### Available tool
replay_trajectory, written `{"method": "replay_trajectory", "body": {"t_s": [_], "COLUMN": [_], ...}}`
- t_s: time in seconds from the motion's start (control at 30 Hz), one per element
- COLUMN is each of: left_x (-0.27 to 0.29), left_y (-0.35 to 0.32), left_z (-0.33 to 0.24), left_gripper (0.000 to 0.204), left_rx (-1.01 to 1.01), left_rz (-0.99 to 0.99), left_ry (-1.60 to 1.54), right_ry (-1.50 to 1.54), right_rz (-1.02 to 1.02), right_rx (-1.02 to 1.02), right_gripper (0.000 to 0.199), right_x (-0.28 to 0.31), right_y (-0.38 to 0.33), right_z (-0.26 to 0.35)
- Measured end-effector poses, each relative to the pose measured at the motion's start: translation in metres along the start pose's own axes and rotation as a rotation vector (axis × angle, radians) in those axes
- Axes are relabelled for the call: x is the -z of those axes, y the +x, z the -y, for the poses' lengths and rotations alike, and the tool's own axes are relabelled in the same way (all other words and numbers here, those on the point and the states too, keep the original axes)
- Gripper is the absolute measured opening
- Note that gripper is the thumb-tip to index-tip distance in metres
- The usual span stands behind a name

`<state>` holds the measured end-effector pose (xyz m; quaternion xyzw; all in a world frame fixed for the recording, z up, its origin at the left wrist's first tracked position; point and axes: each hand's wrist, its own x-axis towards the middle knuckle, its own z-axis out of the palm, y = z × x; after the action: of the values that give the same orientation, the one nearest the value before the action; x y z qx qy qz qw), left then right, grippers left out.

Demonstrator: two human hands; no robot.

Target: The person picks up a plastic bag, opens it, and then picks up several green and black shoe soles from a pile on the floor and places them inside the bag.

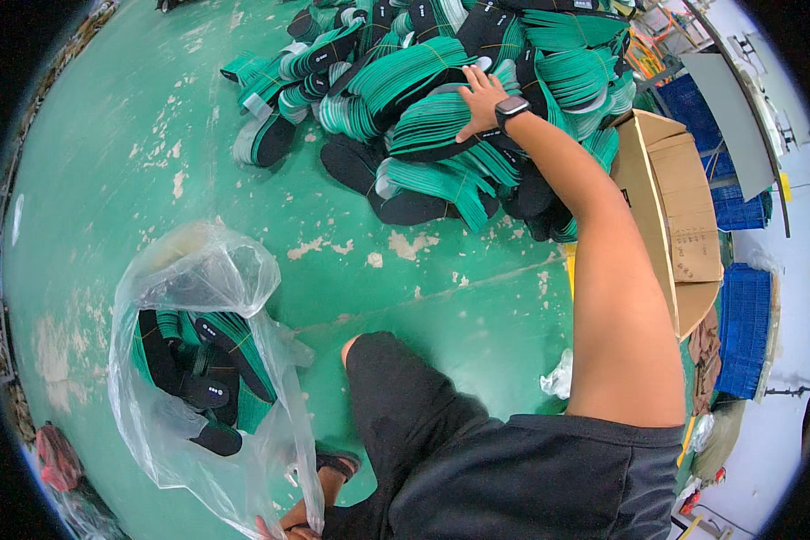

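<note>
A big heap of shoe insoles, green with black faces and tied in bundles, lies on the floor ahead. My right hand, with a watch on its wrist, rests on top of a bundle, fingers spread. At the lower left a transparent plastic bag gapes wide, with several bundles of insoles inside it. My left hand grips the bag's edge at the bottom of the view; the picture's edge partly cuts it off.
An opened cardboard box stands right of the heap. Blue plastic crates are farther right. A crumpled white scrap lies on the worn green floor. My knee is between bag and heap.
</note>
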<state>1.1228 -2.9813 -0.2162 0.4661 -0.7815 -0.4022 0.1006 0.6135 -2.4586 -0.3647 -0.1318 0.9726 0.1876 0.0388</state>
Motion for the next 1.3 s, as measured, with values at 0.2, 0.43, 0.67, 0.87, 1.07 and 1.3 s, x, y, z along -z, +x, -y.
{"method": "replay_trajectory", "body": {"t_s": [0.2,0.43,0.67,0.87,1.07,1.3], "left_x": [-0.003,-0.001,0.003,-0.007,-0.024,0.007], "left_y": [0.003,-0.003,-0.008,-0.011,-0.021,-0.037], "left_z": [0.042,0.024,0.033,0.03,0.013,0.031], "left_gripper": [0.042,0.043,0.044,0.052,0.065,0.063], "left_rx": [0.139,0.065,0.096,0.044,-0.015,-0.019], "left_rz": [-0.157,-0.055,0.012,0.041,0.179,0.092], "left_ry": [-0.56,-0.703,-0.765,-0.994,-1.086,-0.926], "right_ry": [0.142,0.054,0.252,1.225,1.839,2.309], "right_rz": [-0.046,-0.133,-0.166,-0.183,1.025,1.216], "right_rx": [0.101,0.086,0.05,0.307,0.392,0.401], "right_gripper": [0.118,0.109,0.095,0.075,0.058,0.089], "right_x": [0.013,-0.017,0.012,0.155,0.204,0.186], "right_y": [0.008,0.0,-0.025,-0.111,-0.141,-0.136], "right_z": [0.045,0.044,0.078,0.227,0.403,0.599]}}
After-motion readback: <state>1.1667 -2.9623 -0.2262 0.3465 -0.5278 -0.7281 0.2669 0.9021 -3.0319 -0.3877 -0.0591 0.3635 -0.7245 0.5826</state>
